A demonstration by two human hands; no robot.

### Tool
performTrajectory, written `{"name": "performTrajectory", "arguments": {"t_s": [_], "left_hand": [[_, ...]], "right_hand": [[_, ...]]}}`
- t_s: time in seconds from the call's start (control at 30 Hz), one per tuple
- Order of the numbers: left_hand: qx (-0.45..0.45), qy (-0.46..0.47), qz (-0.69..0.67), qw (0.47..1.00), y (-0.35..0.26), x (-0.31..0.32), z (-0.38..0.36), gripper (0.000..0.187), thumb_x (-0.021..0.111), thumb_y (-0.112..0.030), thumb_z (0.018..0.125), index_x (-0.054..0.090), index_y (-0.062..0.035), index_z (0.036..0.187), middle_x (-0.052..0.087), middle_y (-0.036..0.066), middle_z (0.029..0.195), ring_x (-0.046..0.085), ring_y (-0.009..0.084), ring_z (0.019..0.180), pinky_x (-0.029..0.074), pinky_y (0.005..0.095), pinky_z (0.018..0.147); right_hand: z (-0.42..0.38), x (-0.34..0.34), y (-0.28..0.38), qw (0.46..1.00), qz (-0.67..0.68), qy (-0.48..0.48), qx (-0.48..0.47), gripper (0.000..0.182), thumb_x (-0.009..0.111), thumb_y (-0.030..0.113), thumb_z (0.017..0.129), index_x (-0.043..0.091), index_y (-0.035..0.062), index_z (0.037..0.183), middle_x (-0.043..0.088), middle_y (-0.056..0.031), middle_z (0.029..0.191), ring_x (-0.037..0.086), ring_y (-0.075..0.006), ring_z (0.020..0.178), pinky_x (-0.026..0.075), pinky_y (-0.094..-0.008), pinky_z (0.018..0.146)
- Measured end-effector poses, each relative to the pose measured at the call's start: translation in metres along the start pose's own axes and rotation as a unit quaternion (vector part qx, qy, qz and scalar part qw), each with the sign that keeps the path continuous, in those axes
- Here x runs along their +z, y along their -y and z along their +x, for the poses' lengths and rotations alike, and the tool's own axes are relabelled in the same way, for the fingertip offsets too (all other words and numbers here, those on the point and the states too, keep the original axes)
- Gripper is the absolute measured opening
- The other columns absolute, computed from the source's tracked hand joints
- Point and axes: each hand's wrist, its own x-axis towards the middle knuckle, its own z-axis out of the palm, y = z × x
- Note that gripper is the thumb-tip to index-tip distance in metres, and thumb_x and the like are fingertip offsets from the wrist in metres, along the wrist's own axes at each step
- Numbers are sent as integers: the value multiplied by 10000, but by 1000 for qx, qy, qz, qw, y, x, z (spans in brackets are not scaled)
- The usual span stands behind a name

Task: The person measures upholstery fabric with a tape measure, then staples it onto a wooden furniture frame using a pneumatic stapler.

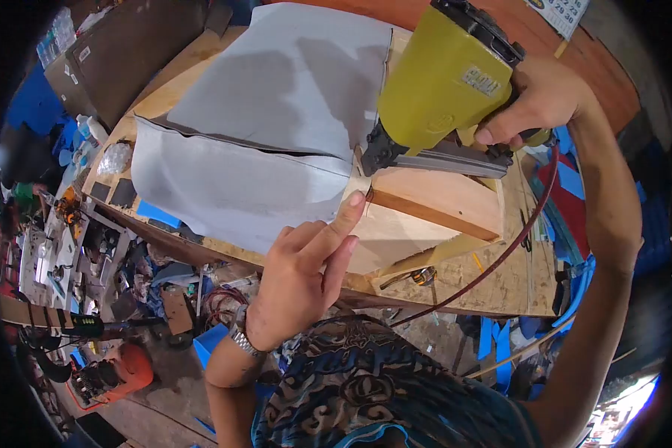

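A yellow-green nail gun (444, 82) is gripped by its handle in my right hand (541, 104), its black nose resting at the edge of a wooden frame (440, 213). My left hand (306, 269) has its index finger stretched to the frame's corner, just below the nose; its other fingers are partly curled, and nothing shows in them. Light grey fabric (254, 89) covers the panel left of the frame, with a loose flap (239, 183) folded toward me. Whether the finger presses the fabric's edge or a thin strip is too small to tell.
The wooden workbench (530, 276) carries a tape measure (423, 277) near its front edge. A dark red hose (523, 231) runs from the nail gun across the bench. Behind on the left stands a brown box (119, 60). An orange machine (131, 371) and scraps lie on the floor.
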Motion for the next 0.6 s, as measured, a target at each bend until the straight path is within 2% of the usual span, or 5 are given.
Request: {"name": "performTrajectory", "arguments": {"t_s": [0.23,0.37,0.5,0.57,0.6], "left_hand": [[-32,-70,-73,994,12,13,-4,334,600,-32,813,544,-29,1142,518,61,637,475,207,562,377,326,571],[-62,-134,-145,978,40,37,-29,101,577,-72,844,563,-23,931,549,62,664,494,186,565,389,300,540],[-101,-31,-74,992,64,42,-56,183,499,-172,913,557,-15,839,550,93,659,526,188,588,402,267,531],[-151,-40,-82,984,75,60,-63,260,455,-221,937,542,-18,800,533,84,633,525,173,590,406,262,543],[-195,-56,-74,976,76,67,-77,299,433,-246,949,534,-19,781,524,79,621,525,165,591,408,259,549]], "right_hand": [[-39,-11,-35,995,25,-96,-21,351,727,199,711,608,-22,955,606,-51,649,549,-119,497,437,-245,472],[-108,1,-163,932,78,-329,131,413,669,204,752,525,11,1087,549,-33,631,484,-92,474,392,-252,466],[-124,144,-348,890,-49,-369,264,512,558,176,786,423,-10,1244,537,-257,1147,514,-396,1064,412,-405,890],[-111,251,-438,872,-104,-413,240,618,549,119,781,310,-9,1337,464,-296,1227,432,-412,1171,370,-411,953],[-103,278,-449,876,57,-342,336,663,554,114,778,267,-4,1363,443,-311,1233,451,-386,1166,388,-401,941]]}}
